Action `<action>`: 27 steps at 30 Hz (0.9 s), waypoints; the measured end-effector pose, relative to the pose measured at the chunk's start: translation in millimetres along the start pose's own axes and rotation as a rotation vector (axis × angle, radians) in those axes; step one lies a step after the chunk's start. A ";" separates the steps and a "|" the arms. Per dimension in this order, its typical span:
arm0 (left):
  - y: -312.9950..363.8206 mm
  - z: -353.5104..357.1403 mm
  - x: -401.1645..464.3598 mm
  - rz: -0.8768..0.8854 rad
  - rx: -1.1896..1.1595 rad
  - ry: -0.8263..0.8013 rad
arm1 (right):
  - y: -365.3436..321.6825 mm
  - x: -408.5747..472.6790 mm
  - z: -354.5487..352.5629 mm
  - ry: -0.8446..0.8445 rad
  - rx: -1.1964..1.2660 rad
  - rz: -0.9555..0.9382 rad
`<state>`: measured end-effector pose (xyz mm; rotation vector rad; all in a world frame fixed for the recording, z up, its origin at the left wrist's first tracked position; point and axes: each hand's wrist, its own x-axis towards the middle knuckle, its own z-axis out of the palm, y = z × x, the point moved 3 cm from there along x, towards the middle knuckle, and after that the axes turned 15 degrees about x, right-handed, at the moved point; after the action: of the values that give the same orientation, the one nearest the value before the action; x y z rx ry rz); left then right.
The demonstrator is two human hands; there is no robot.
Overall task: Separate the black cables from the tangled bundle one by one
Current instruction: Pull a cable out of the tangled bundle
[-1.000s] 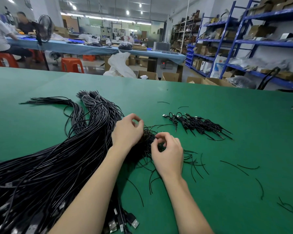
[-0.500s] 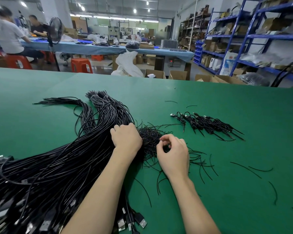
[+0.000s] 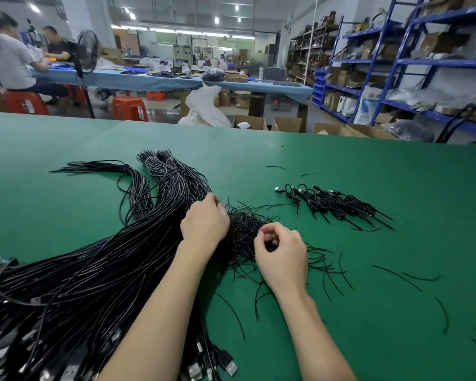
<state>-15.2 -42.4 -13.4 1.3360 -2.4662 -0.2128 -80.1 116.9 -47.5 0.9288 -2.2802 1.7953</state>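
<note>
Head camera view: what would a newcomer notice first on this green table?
First, the big bundle of black cables sweeping from the near left corner toward the table's middle. There the left hand rests on it, while the right hand pinches into a knot of thin black ties. A smaller pile of separated cables lies further right.

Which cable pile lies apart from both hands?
The small pile of short cables at upper right; the big bundle lies under the left hand.

A factory workshop: long green worktable [image 3: 368,188], blue storage racks [image 3: 396,61], cardboard boxes [image 3: 286,123], red stools [image 3: 129,108].
</note>
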 end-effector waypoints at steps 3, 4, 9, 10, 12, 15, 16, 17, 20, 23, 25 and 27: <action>-2.1 3.9 -0.4 -0.003 0.229 -0.086 | 1.5 0.1 0.9 -0.018 0.001 0.010; -2.0 4.7 -1.0 0.003 0.288 -0.103 | 1.8 -0.2 0.7 -0.016 0.004 0.011; -4.1 6.3 2.5 0.009 0.346 -0.147 | 2.4 -0.2 0.7 -0.026 -0.002 0.005; -4.0 6.0 2.2 0.000 0.343 -0.152 | 2.4 -0.3 0.9 -0.027 -0.006 0.005; -2.8 4.5 1.5 -0.010 0.323 -0.163 | 2.6 -0.4 1.0 -0.029 -0.010 0.000; -1.4 3.4 0.9 -0.019 0.283 -0.204 | 3.0 -0.9 0.8 -0.032 -0.003 -0.002; -0.4 2.9 0.2 -0.020 0.277 -0.217 | 3.5 -1.1 0.6 -0.031 0.002 0.000; 0.8 2.6 -0.6 -0.024 0.269 -0.226 | 3.9 -0.9 0.6 -0.028 0.006 0.003; 2.1 0.3 -1.2 -0.049 0.152 -0.233 | 4.4 -1.2 -0.4 -0.022 0.015 0.001; -1.0 -7.7 2.0 -0.055 -0.041 -0.136 | 3.7 -0.8 -0.2 -0.014 0.015 -0.001; -3.0 -16.1 4.2 -0.055 -0.144 -0.017 | 3.5 -0.7 0.3 -0.008 0.033 0.001; -5.3 -17.5 7.8 -0.076 -0.243 -0.004 | 3.5 -0.3 0.8 -0.005 0.050 0.005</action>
<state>-8.8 -51.4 3.2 1.3245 -2.3063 -0.5152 -81.4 116.7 -50.9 0.9365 -2.2520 1.8628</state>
